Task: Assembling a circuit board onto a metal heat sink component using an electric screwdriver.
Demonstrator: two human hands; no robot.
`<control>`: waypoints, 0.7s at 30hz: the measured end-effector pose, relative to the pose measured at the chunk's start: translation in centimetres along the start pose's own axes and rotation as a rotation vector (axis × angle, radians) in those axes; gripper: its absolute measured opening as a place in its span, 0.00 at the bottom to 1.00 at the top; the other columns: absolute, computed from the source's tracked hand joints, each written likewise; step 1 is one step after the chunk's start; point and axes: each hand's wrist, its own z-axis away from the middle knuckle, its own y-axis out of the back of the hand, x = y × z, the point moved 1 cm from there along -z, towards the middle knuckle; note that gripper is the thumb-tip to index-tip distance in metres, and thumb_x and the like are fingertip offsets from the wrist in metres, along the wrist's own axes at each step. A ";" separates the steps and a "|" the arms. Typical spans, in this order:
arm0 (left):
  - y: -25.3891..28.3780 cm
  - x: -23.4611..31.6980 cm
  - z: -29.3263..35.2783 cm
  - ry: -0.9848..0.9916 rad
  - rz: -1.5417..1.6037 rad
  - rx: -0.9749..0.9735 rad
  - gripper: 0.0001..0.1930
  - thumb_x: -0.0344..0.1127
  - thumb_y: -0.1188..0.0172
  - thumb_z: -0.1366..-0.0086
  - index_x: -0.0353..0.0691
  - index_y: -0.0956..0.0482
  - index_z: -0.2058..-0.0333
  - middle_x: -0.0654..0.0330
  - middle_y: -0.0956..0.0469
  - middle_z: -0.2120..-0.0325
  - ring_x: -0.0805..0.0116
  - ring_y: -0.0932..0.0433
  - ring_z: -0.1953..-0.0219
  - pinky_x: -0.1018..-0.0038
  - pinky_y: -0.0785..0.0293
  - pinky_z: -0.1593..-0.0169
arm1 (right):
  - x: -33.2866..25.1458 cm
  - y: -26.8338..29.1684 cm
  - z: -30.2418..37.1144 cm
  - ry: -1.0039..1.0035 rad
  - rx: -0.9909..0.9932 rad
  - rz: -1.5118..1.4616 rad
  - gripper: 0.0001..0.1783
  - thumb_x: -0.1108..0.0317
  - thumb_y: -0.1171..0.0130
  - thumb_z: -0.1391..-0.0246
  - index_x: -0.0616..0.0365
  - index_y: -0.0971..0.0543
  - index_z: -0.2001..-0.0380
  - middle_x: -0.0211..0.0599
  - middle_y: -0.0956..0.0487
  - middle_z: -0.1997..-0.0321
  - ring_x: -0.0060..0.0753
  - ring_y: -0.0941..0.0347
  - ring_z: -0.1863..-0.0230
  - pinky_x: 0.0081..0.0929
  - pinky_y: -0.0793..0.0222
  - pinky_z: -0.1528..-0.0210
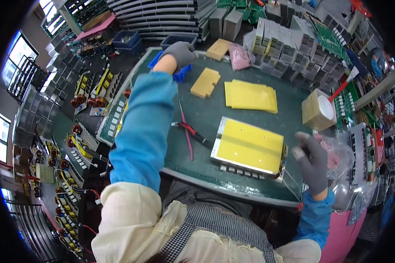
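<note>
My left hand (178,53), in a grey glove, reaches to the far edge of the green work surface (162,151), over a small blue bin (183,73). Its fingers curl down, closed, and whatever they hold is hidden. My right hand (312,161), also gloved in grey, hovers by the right end of a metal-framed unit (250,148) topped with a yellow sheet. Thumb and fingers are apart there, with nothing seen between them. White blocks line the unit's near side. Left of it lie pink tweezers (188,142) and a cable with red and black parts (193,130).
Beyond the unit lie a stack of yellow sheets (252,97) and a notched tan block (205,83). At right stands a tan container (314,115) with a white round top and red-handled brush. Grey metal parts (285,44) are piled behind; circuit assemblies (77,144) line the left.
</note>
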 end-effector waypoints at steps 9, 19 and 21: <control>-4.8 -6.4 -10.4 0.011 -0.394 0.022 0.16 0.40 0.44 0.38 0.46 0.16 0.54 0.50 0.20 0.51 0.49 0.21 0.49 0.59 0.25 0.45 | 0.4 1.2 -0.3 0.056 -0.136 0.131 0.18 0.74 0.37 0.53 0.63 0.22 0.56 0.39 0.23 0.73 0.34 0.26 0.75 0.28 0.30 0.71; -5.0 -4.7 -4.9 -0.032 -0.417 -0.098 0.15 0.45 0.47 0.32 0.49 0.19 0.51 0.54 0.22 0.50 0.51 0.24 0.47 0.60 0.27 0.46 | 0.6 -0.1 -0.9 0.103 -0.162 0.137 0.17 0.74 0.37 0.52 0.63 0.22 0.56 0.40 0.23 0.72 0.37 0.24 0.73 0.30 0.29 0.70; -5.1 -3.6 -3.1 -0.070 -0.409 -0.084 0.15 0.44 0.47 0.31 0.49 0.20 0.51 0.54 0.23 0.50 0.52 0.24 0.47 0.60 0.27 0.46 | 0.4 -0.4 -0.9 0.110 -0.186 0.119 0.18 0.75 0.37 0.52 0.63 0.23 0.56 0.40 0.22 0.72 0.37 0.24 0.73 0.30 0.29 0.70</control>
